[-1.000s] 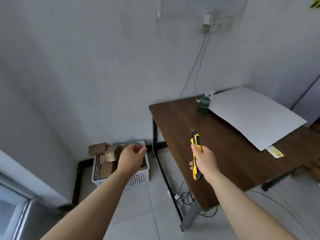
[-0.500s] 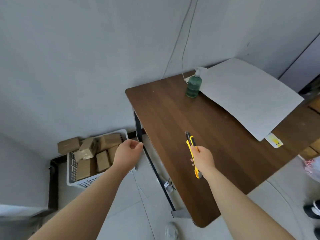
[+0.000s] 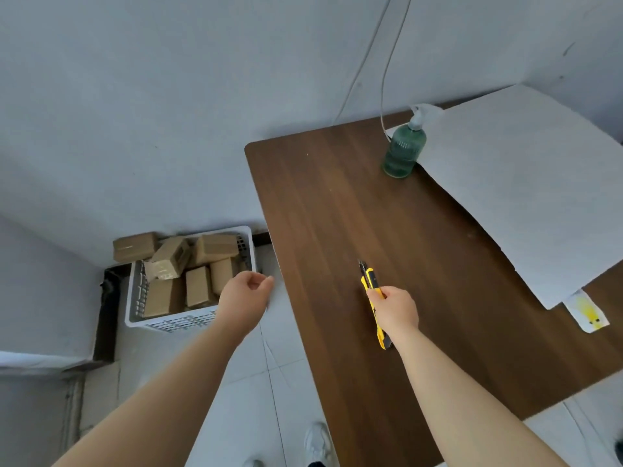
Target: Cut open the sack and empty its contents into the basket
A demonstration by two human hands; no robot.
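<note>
While the right hand [image 3: 396,311] grips the rigid yellow utility knife [image 3: 373,299] mid-handle over the table [image 3: 320,214], the left hand [image 3: 244,296] hangs loosely curled and empty near the basket [image 3: 175,321] of light-looking boxes [image 3: 197,286]; no sack shows.

Two hands, a left one [image 3: 244,299] and a right one [image 3: 394,310], one yellow utility knife [image 3: 372,288], one white basket [image 3: 188,318] holding about seven brown cardboard boxes [image 3: 197,291], one green pump bottle [image 3: 403,151], one large white sheet [image 3: 526,190], one yellow-printed slip [image 3: 588,311], and one wooden surface [image 3: 337,214] are in view.
</note>
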